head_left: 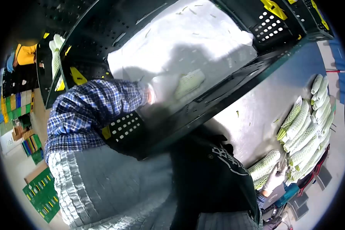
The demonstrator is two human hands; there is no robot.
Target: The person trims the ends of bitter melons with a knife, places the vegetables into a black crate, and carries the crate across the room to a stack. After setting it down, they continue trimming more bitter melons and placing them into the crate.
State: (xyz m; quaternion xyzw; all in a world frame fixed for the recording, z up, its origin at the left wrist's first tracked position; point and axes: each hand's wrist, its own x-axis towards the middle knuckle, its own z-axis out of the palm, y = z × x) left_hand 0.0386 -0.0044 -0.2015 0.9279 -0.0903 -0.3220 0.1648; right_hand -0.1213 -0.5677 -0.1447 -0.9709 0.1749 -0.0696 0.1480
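Observation:
My left hand [152,96], in a pale glove under a blue plaid sleeve, reaches into a dark plastic crate [234,90]. Glare and blur hide its fingers. Near it, a long green vegetable in a foam net [189,83], like a zucchini, lies on the white liner [153,46]. To the right, my white-gloved right hand [275,178] is closed at the end of a netted zucchini [265,165], part of which my dark apron covers. Beside that hand, several more netted zucchinis [304,138] lie in a row on the metal table [241,126].
The tilted crate wall stands between my two hands. Another crate [46,82] with a netted vegetable [55,57] is at the left. Beyond it, a person in a yellow top [25,55] is partly visible. Green boards [42,193] sit at the lower left.

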